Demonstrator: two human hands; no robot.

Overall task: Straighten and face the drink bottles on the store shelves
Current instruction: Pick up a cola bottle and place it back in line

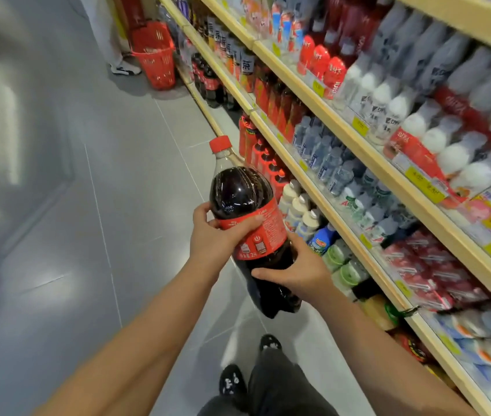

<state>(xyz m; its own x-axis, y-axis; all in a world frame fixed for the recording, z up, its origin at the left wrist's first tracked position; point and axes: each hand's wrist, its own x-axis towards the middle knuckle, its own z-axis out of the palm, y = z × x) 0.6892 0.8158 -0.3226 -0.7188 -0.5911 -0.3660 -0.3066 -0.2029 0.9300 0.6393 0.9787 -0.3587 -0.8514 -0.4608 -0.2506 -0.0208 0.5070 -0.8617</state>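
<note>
A large dark cola bottle (239,193) with a red cap and a red label hangs in the air over the aisle floor, tilted with its cap pointing away from me. My left hand (212,238) grips it at the label, thumb on the far side. My right hand (296,270) grips the lower body just below the label. The bottle sits clear of the wooden shelves (322,202) on the right, which hold rows of drink bottles: red-labelled ones, clear water bottles and white-capped ones. More cola bottles (208,82) stand on the lowest shelf farther down the aisle.
The grey tiled aisle floor (103,205) stretches to the left. A red shopping basket (155,55) stands on the floor by the shelves far ahead, beside another person's leg and shoe (125,69). My own shoes (232,382) show at the bottom.
</note>
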